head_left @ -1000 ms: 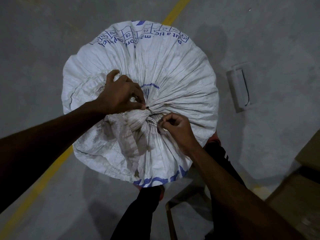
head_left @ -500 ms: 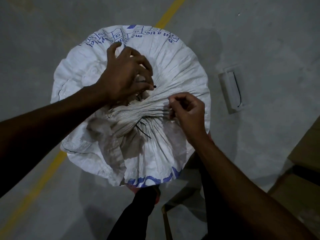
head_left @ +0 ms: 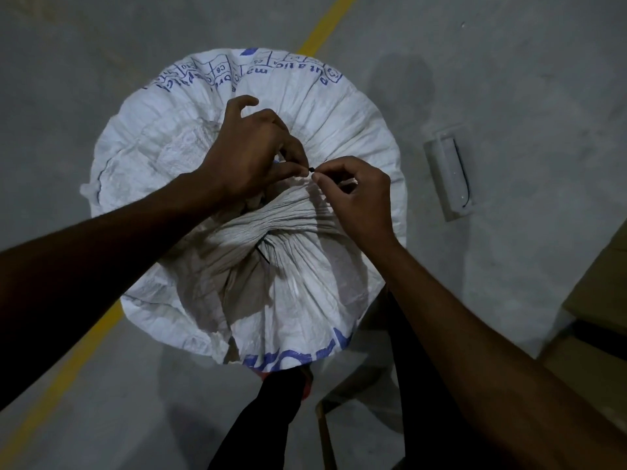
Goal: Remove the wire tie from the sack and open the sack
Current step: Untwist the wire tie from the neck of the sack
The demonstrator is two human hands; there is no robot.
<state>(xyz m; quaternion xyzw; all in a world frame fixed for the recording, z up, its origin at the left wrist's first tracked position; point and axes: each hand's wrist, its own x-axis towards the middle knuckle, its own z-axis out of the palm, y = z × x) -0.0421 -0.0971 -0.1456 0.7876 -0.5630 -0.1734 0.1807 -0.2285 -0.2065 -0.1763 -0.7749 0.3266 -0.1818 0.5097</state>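
A full white woven sack point(head_left: 342, 130) with blue print stands on the floor below me, its mouth gathered into a twisted neck point(head_left: 285, 222). A thin dark wire tie point(head_left: 263, 254) wraps the neck, and one loose end pokes out below it. My left hand point(head_left: 251, 154) and my right hand point(head_left: 356, 195) meet above the neck. Their fingertips pinch a small dark end of the wire at the point where they touch. The rest of the wire is hidden under the folds and my hands.
A yellow line point(head_left: 325, 25) crosses the grey concrete floor under the sack. A pale rectangular plate point(head_left: 448, 174) is set in the floor to the right. Cardboard boxes point(head_left: 597, 300) sit at the right edge. My dark trouser legs point(head_left: 271, 412) stand against the sack's near side.
My left hand lifted off the neck and went up over the sack with a wire end. My right hand left the neck's near side and rose to meet it; now both pinch that end.
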